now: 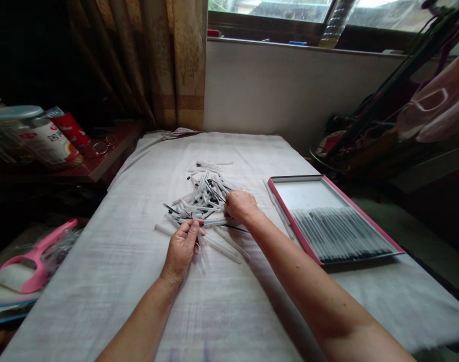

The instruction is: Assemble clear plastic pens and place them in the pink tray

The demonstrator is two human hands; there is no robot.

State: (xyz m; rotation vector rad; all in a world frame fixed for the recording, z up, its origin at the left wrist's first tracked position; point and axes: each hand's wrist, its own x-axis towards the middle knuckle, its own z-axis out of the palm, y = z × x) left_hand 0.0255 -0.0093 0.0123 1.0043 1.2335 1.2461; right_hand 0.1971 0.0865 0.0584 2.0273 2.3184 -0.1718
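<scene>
Has at the far left, low down, a pink handle [56, 235] beside crumpled clear plastic [63, 251]. Above that, on a reddish-brown tabletop [108, 158], a labelled jar [52, 143] and a red packet [71, 130]. Further along, a patterned brown curtain [187, 65] hanging behind a spread pale cloth [112, 236].

Pinches a clear tube [202, 259] between the thumb and fingers of the left hand [182, 246], at the near edge of the pile [205, 198], with the tube slanting down and toward the near side. Next, mid-cloth, the pile itself: clear tubes, black caps [188, 178] and thin dark rods [235, 228] lying crossed over one another, with longer tubes [224, 249] on the near side. Reaches with the right hand [240, 205] to the right side of the pile, fingers curled in and tips hidden; cannot tell whether pinching anything.

Then, on the cloth, loose tubes [278, 208] just beside a shallow pink-edged box [361, 213]. Inside, across the near part, a close row of tubes [323, 234], black ends toward the near edge.
</scene>
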